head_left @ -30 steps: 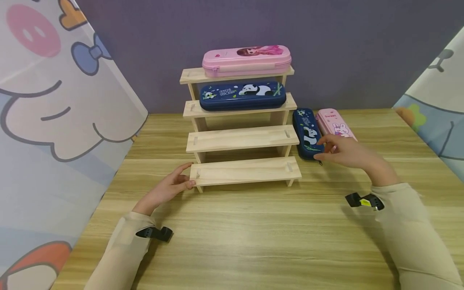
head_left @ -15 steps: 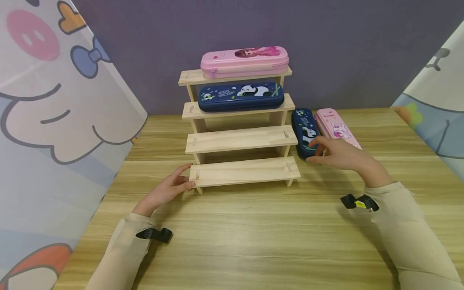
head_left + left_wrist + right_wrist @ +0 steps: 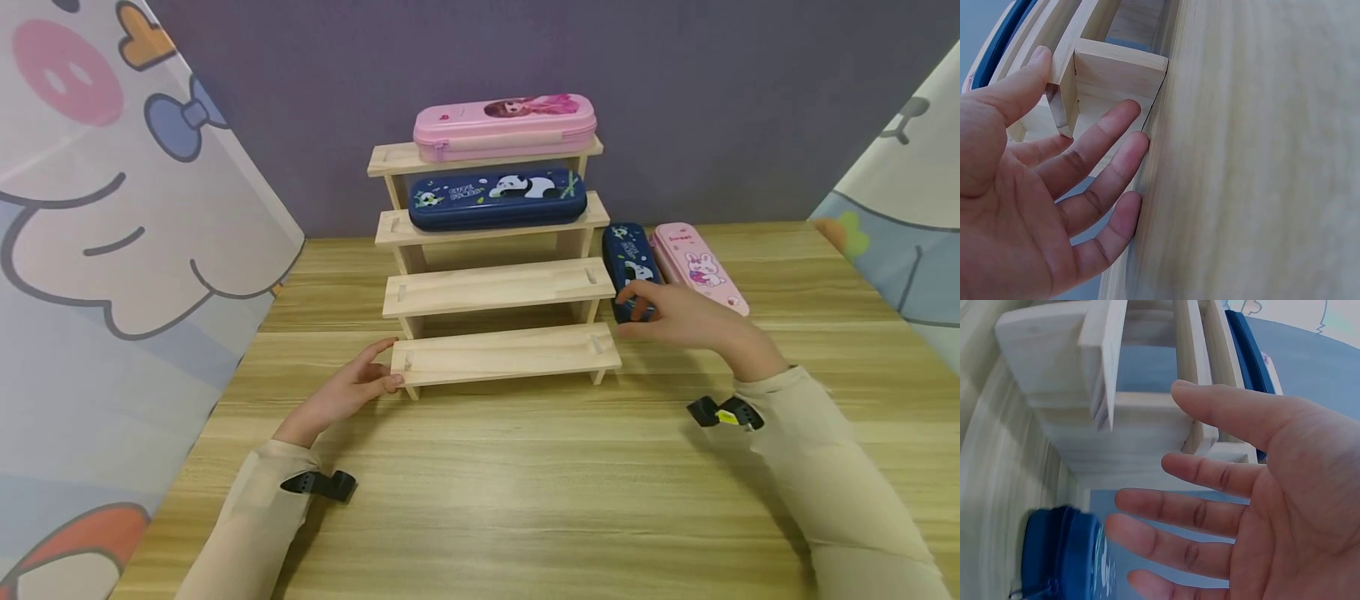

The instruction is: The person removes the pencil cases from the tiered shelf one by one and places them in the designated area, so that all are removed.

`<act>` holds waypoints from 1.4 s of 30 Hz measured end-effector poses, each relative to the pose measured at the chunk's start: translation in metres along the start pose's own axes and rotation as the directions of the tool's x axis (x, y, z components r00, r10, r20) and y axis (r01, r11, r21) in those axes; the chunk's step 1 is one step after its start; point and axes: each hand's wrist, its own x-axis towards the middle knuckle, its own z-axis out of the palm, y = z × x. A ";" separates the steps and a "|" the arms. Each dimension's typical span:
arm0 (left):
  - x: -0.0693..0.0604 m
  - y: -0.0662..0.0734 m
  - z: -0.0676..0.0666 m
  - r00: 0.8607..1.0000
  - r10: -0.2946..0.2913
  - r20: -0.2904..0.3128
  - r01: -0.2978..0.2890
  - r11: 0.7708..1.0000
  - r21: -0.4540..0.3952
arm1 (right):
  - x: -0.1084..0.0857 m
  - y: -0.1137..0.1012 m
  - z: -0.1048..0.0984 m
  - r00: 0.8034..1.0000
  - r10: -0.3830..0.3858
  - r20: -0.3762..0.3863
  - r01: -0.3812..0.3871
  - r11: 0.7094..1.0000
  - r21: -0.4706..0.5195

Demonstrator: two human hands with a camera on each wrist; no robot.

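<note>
A four-tier wooden stand (image 3: 502, 357) stands on the table. My left hand (image 3: 347, 392) pinches the left end of its lowest board (image 3: 1063, 103); thumb and index finger lie on opposite sides, the other fingers spread. My right hand (image 3: 682, 321) hovers by the stand's right end with its fingers fairly straight, holding nothing in the right wrist view. Below it, a navy panda pencil case (image 3: 628, 250) lies on the table, its near end partly hidden by the fingers. A pink pencil case with a doll picture (image 3: 502, 129) tops the stand, above another navy panda pencil case (image 3: 495, 200).
A pink rabbit pencil case (image 3: 697, 265) lies on the table right of the navy one. Behind the stand rises a grey panel (image 3: 675, 108). Cartoon-printed panels (image 3: 150, 275) flank the wood-grain table (image 3: 480, 500).
My right hand has drifted left toward the stand's right end, uncovering more of the pink rabbit pencil case. My left hand stays at the lowest board. The head view has shifted slightly.
</note>
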 end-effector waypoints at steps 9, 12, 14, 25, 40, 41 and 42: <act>0.000 -0.001 0.000 1.000 -0.003 -0.003 0.003 1.000 0.000 | 0.012 -0.012 -0.002 0.998 -0.039 -0.047 0.035 0.996 -0.076; 0.000 -0.001 0.000 1.000 -0.006 -0.003 0.006 1.000 0.000 | 0.014 -0.014 -0.004 0.998 0.001 -0.062 -0.007 0.995 -0.095; 0.000 -0.001 0.000 1.000 -0.007 -0.003 0.007 1.000 0.002 | 0.014 -0.017 -0.007 0.995 0.034 -0.091 -0.043 0.994 -0.096; 0.000 0.000 -0.001 1.000 -0.001 0.002 0.001 1.000 -0.003 | 0.024 -0.036 -0.025 0.961 0.063 -0.269 -0.069 0.998 -0.012; 0.000 0.001 0.000 1.000 -0.010 -0.011 0.010 1.000 0.013 | 0.059 -0.038 -0.041 0.929 0.108 -0.354 -0.073 0.991 0.112; 0.000 0.002 0.000 1.000 -0.009 -0.012 0.010 1.000 0.016 | 0.061 -0.037 -0.042 0.930 0.108 -0.350 -0.072 0.991 0.114; 0.000 0.002 0.000 1.000 -0.008 -0.012 0.008 1.000 0.019 | 0.062 -0.037 -0.042 0.931 0.104 -0.349 -0.067 0.991 0.115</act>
